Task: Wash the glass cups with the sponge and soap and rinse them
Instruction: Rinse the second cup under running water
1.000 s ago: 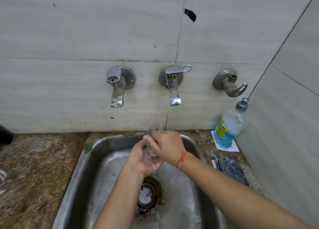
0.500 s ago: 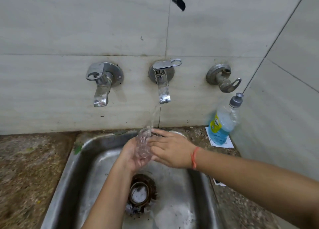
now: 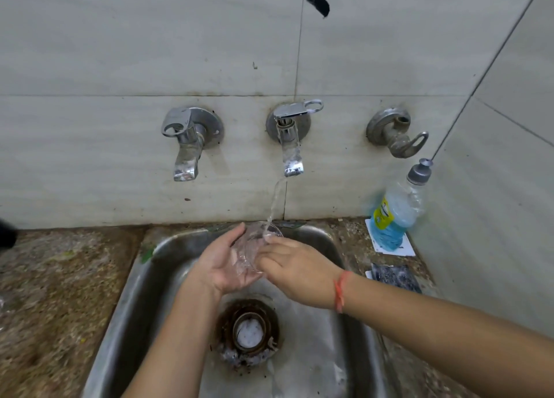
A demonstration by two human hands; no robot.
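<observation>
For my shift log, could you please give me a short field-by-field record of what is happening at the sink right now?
activity: rinsing one cup
glass cup: tilted over the sink, mouth toward the stream
left hand: cradles the cup from below
right hand: fingers on the cup's rim and side
water: runs from the middle tap onto the cup
soap bottle: upright on the counter, right of the sink
dark pad: flat on the counter, nearer than the bottle
</observation>
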